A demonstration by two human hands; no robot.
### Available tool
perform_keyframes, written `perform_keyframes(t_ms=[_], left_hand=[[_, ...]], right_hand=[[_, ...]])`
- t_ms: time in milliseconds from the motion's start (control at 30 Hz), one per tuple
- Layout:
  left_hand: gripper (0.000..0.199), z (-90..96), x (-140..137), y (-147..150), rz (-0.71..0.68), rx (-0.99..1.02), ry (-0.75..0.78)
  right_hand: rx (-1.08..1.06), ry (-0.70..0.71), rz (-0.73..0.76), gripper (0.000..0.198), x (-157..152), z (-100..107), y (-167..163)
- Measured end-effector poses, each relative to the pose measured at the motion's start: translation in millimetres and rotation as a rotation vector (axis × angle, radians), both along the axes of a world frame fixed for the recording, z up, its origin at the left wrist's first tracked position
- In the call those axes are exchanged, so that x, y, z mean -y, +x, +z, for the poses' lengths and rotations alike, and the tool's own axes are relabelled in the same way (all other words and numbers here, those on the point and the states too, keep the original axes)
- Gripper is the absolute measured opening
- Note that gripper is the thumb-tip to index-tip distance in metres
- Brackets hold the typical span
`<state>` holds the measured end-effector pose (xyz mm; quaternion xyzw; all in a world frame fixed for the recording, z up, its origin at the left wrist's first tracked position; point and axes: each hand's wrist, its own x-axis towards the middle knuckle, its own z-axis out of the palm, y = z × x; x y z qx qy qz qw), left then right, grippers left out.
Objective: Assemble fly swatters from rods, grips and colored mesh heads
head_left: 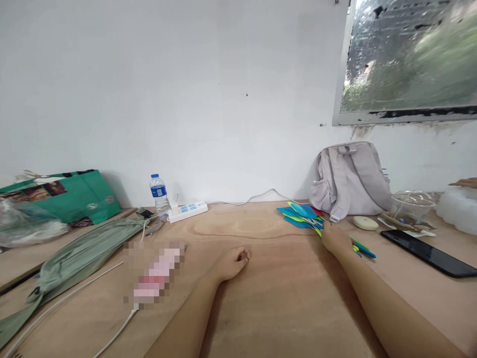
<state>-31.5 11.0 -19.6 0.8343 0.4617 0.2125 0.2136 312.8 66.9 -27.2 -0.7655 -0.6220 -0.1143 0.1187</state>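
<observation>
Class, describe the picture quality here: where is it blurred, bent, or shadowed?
Head view: a pixelated patch hides something on the table; the window scene is smeared; wide-angle bending stretches the edges; light is soft, with faint shadows beside the left hand and right hand.

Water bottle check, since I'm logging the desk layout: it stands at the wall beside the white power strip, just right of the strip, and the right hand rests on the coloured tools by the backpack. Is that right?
Not quite. The head view shows the water bottle just left of the power strip, not right. The rest holds: it stands at the wall, and the right hand rests on the coloured tools by the backpack.
</observation>
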Motion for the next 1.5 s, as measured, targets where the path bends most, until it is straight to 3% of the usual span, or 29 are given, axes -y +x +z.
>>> perform_keyframes(t_ms=[200,333,467,600,667,767,900,1100,1300,1500], left_hand=[[0.014,-0.5,-0.3,0.8,0.007,0.020,0.017],[0.017,-0.7,-2.0,3.8,0.127,0.104,0.066],[0.036,1.2,-5.4,1.9,0.345,0.319,0.304],[0.065,5.5,-9.7,-10.7,0.406,0.248,0.419],[0.063,6.8,-12.3,-18.2,0.368,0.246,0.370],[0.034,6.0,-15.9,-25.8,0.330,0.430,0.213],[0.007,3.3,-15.7,-24.2,0.299,0.553,0.105],[0.039,9.6,-4.8,-3.8,0.188,0.916,-0.167],[0.043,15.4,-2.1,0.7,0.323,0.904,-0.132],[0.046,13.4,-9.0,-4.7,0.261,0.923,-0.145]], right_hand=[[-0.093,0.130,0.092,0.026,0.2,7.7,-13.1],[-0.291,0.196,0.199,0.035,6.4,15.1,-31.4],[-0.316,0.080,0.363,0.033,19.7,23.6,-50.1],[-0.350,-0.060,0.618,0.029,34.1,31.6,-68.0],[-0.386,-0.135,0.734,0.031,39.0,34.0,-73.4],[-0.387,-0.212,0.787,0.034,42.4,35.3,-74.6],[-0.317,-0.135,0.758,0.020,45.1,34.5,-74.0],[-0.450,-0.072,0.894,0.027,64.3,24.1,-110.2],[-0.486,-0.009,0.875,0.032,70.8,11.9,-139.3],[-0.535,-0.002,0.923,0.035,67.1,15.7,-136.8]])
